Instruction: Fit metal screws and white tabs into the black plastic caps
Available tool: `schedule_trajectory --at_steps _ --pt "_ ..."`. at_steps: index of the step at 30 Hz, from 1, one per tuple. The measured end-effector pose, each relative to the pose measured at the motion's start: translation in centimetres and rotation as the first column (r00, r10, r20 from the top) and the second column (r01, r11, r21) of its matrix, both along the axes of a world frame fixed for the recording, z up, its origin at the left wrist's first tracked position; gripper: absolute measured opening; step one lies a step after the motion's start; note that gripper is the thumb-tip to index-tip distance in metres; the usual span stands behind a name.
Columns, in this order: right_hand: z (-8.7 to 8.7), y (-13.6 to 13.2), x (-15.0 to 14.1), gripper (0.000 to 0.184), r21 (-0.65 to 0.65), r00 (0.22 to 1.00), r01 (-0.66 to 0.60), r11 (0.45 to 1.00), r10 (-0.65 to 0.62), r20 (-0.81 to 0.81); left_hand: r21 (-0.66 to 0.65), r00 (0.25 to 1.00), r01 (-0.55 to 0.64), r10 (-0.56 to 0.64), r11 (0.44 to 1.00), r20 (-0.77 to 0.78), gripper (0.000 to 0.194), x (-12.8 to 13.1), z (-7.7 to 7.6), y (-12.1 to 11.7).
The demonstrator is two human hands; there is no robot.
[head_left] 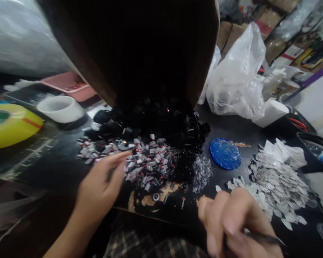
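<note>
My left hand (pixel 103 186) reaches over the near edge of a pile of small grey-and-white parts with red bands (pixel 148 161). Its thumb and index finger come nearly together by a small round metal piece (pixel 123 144); whatever is between the tips is too small to make out. Curled into a grip, my right hand (pixel 237 218) holds a slim dark tool (pixel 263 238), its kind mostly hidden by the fingers. Left of that hand, a tiny screw-like piece (pixel 183 203) and a small ring (pixel 156 196) lie on the worn table edge.
A large dark container (pixel 150 53) tips its mouth toward black round parts (pixel 193 129). Small silver pins (pixel 201 172), a blue lid (pixel 225 154) and flat whitish pieces (pixel 282 190) lie rightward. Tape rolls (pixel 60 109), a pink tray (pixel 70 86) and a plastic bag (pixel 237 79) stand around.
</note>
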State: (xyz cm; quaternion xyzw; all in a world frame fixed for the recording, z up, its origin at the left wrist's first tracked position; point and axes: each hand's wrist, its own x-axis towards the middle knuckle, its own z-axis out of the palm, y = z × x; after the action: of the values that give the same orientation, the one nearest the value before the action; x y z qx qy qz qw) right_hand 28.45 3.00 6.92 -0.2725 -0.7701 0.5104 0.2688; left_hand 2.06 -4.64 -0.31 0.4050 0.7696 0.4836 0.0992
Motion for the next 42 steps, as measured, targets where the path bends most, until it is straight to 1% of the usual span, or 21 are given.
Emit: schedule_trajectory --at_steps 1,3,5,6,8,13,17,19,22,23,25,26,27,28,29,33,35,37,38,40,42 --pt "-0.7 -0.2 -0.7 0.017 -0.085 0.998 0.004 0.996 -0.01 -0.07 0.009 0.994 0.084 -0.083 0.996 -0.077 0.028 -0.7 0.2 2.6" --pt "-2.1 -0.6 -1.6 0.014 -0.363 0.979 -0.011 0.932 -0.063 -0.193 0.018 0.976 0.163 -0.159 0.986 -0.151 0.034 -1.9 0.6 7.3" --pt "-3.6 -0.8 -1.8 0.017 -0.544 0.972 -0.043 0.838 -0.09 -0.215 0.02 0.969 0.175 -0.169 0.984 -0.182 0.036 -2.6 1.0 10.3" --pt "-4.2 -0.9 -1.7 0.02 -0.576 0.976 -0.052 0.816 -0.081 -0.203 0.025 0.968 0.179 -0.172 0.983 -0.184 0.035 -2.7 1.1 11.1" --pt "-5.4 -0.9 -1.4 0.024 -0.598 0.982 -0.049 0.8 -0.072 -0.177 0.045 0.97 0.189 -0.179 0.981 -0.163 0.033 -2.7 1.1 11.1" --pt "-7.6 -0.4 -1.0 0.03 -0.601 0.988 -0.06 0.797 -0.038 -0.149 0.163 0.99 0.131 -0.136 0.978 0.021 0.045 -2.3 0.0 7.9" --pt "-7.5 -0.2 -1.5 0.03 -0.582 0.997 -0.049 0.811 0.006 -0.076 0.302 0.963 0.031 -0.109 0.953 0.246 0.046 -1.4 -0.1 6.4" --pt "-6.5 0.0 -1.9 0.027 -0.514 1.0 -0.014 0.857 0.007 -0.016 0.352 0.943 -0.013 -0.106 0.936 0.315 0.046 -0.1 0.4 5.7" --pt "-4.9 0.5 -2.9 0.021 -0.212 0.995 0.078 0.974 -0.062 0.078 0.356 0.84 -0.018 -0.179 0.934 0.513 0.045 3.1 1.2 3.8" --pt "-4.5 0.8 -3.2 0.03 -0.099 0.991 0.096 0.991 -0.086 0.098 0.333 0.717 0.008 -0.237 0.943 0.655 0.043 4.4 1.3 3.0" --pt "-4.2 1.4 -3.7 0.04 0.033 0.987 0.092 0.995 -0.095 0.126 0.28 0.392 0.094 -0.294 0.955 0.872 0.038 6.7 1.1 1.2" --pt "-4.2 1.6 -3.8 0.036 0.05 0.985 0.082 0.995 -0.088 0.145 0.27 0.267 0.125 -0.295 0.955 0.917 0.035 7.7 0.9 0.5" --pt "-4.2 1.9 -3.9 0.028 0.057 0.982 0.074 0.996 -0.083 0.17 0.259 0.211 0.139 -0.284 0.956 0.935 0.032 8.5 0.6 -0.2" --pt "-4.2 2.1 -4.0 0.019 0.068 0.975 0.068 0.995 -0.081 0.206 0.243 0.22 0.138 -0.269 0.96 0.938 0.031 9.0 0.2 -0.7" --pt "-4.2 2.2 -4.1 0.014 0.091 0.964 0.058 0.994 -0.08 0.255 0.22 0.276 0.131 -0.248 0.967 0.928 0.03 9.3 -0.1 -1.1" --pt "-3.5 2.4 -4.6 0.015 0.179 0.873 -0.061 0.982 -0.034 0.487 0.122 0.564 0.161 -0.193 0.979 0.803 0.032 8.6 -1.0 -1.8" --pt "-3.2 2.5 -5.2 0.012 0.151 0.85 -0.123 0.981 0.026 0.527 0.097 0.612 0.182 -0.19 0.978 0.767 0.024 7.8 -1.2 -2.0" --pt "-3.2 3.0 -6.0 0.009 0.128 0.866 -0.16 0.979 0.077 0.494 0.085 0.583 0.153 -0.16 0.984 0.797 0.016 7.2 -1.5 -2.2" --pt "-3.3 3.3 -6.6 0.009 0.159 0.878 -0.16 0.974 0.067 0.473 0.082 0.535 0.119 -0.134 0.989 0.834 0.016 7.0 -1.7 -2.3" --pt "-3.8 4.2 -7.8 0.011 0.32 0.875 -0.14 0.937 -0.035 0.483 0.066 0.409 0.02 -0.068 0.998 0.91 0.022 6.9 -1.9 -2.4" --pt "-4.4 5.0 -9.0 0.012 0.488 0.83 -0.142 0.861 -0.165 0.532 0.059 0.31 -0.063 -0.037 0.996 0.95 0.03 6.9 -1.8 -2.5"
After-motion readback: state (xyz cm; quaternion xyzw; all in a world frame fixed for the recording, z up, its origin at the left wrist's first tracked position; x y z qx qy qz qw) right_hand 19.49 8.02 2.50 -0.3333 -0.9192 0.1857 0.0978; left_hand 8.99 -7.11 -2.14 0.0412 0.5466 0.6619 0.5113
